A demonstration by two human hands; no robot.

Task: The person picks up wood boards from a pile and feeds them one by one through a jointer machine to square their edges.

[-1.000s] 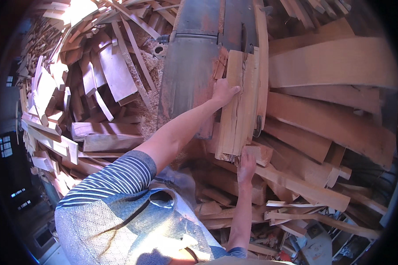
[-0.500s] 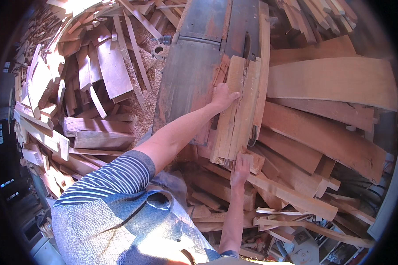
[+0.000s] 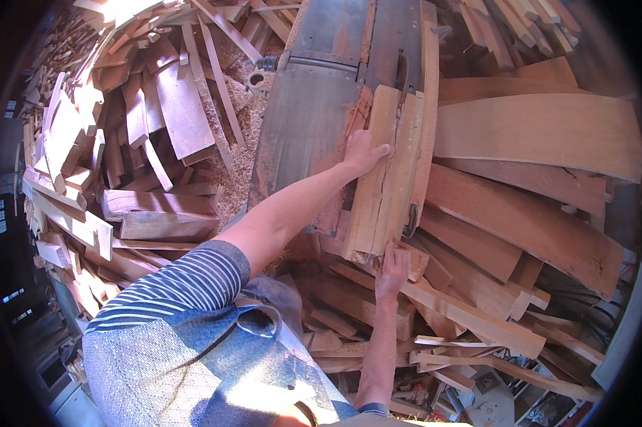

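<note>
A thick, pale wooden board (image 3: 379, 178) with a long dark crack lies lengthwise on the grey metal machine table (image 3: 299, 107). It rests along an upright wooden fence (image 3: 428, 85) on its right. My left hand (image 3: 366, 151) is closed on the board's left edge, thumb over the top face and other fingers folded at the side. At the near end, my right hand (image 3: 391, 272) is closed against the board's end, its fingers pointing away from me and partly hidden. Just beyond the board's far end, a narrow slot (image 3: 403, 67) shows in the table.
Loose planks (image 3: 185, 107) and wood shavings (image 3: 246, 107) heap up to the left. Wide boards (image 3: 534, 128) fan out on the right. More offcuts (image 3: 470, 317) lie beneath my right forearm. A dark metal shaft end (image 3: 267, 63) juts from the table's left side.
The board has slid slightly away from me along the fence. Both hands have moved a little with it, keeping their places on it.
</note>
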